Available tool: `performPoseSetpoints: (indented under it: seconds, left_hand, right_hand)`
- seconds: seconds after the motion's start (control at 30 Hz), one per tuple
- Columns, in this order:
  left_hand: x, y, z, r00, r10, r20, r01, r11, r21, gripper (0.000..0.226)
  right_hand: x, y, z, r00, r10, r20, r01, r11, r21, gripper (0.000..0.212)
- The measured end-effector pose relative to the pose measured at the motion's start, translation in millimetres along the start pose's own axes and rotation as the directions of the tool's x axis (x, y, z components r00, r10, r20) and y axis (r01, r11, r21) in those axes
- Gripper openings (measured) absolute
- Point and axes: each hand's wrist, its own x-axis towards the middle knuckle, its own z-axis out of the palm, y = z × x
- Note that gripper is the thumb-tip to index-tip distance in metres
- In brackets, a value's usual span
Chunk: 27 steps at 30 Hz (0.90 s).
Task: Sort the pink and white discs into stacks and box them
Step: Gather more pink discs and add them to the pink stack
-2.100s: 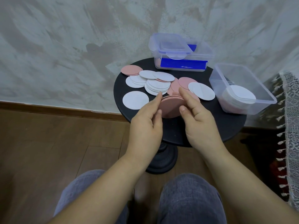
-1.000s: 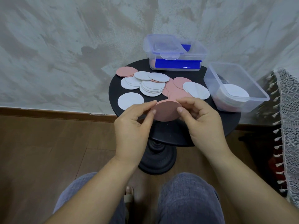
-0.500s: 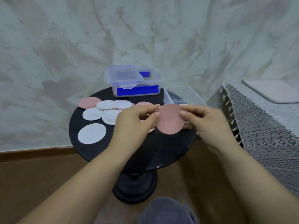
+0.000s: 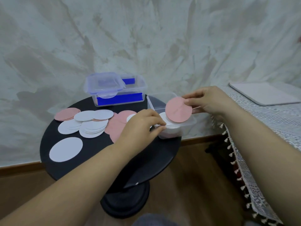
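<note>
Pinched in the right hand (image 4: 210,101) grip: pink discs (image 4: 178,110), above the clear box (image 4: 162,97) at centre right — left hand (image 4: 141,126) grip curled at its near rim, hold indiscernible.

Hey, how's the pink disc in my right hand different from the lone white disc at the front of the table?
The held pink disc is pink; the lone white disc is white. The pink one is pinched by the right hand and tilted above the open clear box; the white one lies flat on the black table, untouched. Both are round, similar in size.
</note>
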Motion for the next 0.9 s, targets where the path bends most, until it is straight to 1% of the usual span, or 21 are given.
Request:
performPoseSetpoints:
  seconds: [0.1,0.2,0.3,0.43,0.5,0.63,0.73,0.83,0.9]
  left_hand:
    - [0,-3,3,0.999,0.049,-0.015,-0.049,0.998,0.026,0.013]
    - [0,-4,4,0.999,0.047,-0.026,-0.047,0.999,-0.01,0.014]
    - [-1,-5,4,0.999,0.038,-0.028,-0.039,0.999,-0.013,0.015]
    - [-2,-3,5,0.999,0.021,-0.041,-0.021,1.0,-0.013,0.015]
    - [-4,-2,6,0.998,0.012,-0.056,-0.013,1.0,-0.005,0.015]
    - [-5,-3,6,0.998,0.007,-0.068,-0.008,1.0,-0.011,0.015]
    - [-5,-3,7,0.997,0.012,-0.07,-0.013,1.0,-0.012,0.015]
    - [-5,-3,7,0.997,0.016,-0.079,-0.016,1.0,-0.004,0.015]
    - [-5,-2,7,0.997,0.015,-0.08,-0.015,1.0,-0.005,0.015]
  right_hand:
    - [7,0,6,0.998,0.007,0.067,-0.001,0.996,-0.091,0.023]
    - [11,-1,12,0.996,-0.019,0.089,0.038,0.977,-0.209,0.02]
    - [14,-1,19,0.994,-0.047,0.096,0.072,0.958,-0.278,0.02]
    - [18,2,25,0.992,-0.047,0.117,0.091,0.91,-0.404,0.02]
    - [18,2,27,0.99,-0.046,0.135,0.102,0.892,-0.441,0.02]
    - [14,0,26,0.986,-0.021,0.167,0.094,0.892,-0.442,0.026]
    - [12,-2,24,0.984,0.037,0.173,0.032,0.924,-0.382,0.03]
    - [11,-4,24,0.97,0.116,0.216,-0.032,0.933,-0.358,0.036]
    - [12,-4,25,0.965,0.148,0.218,-0.067,0.938,-0.339,0.038]
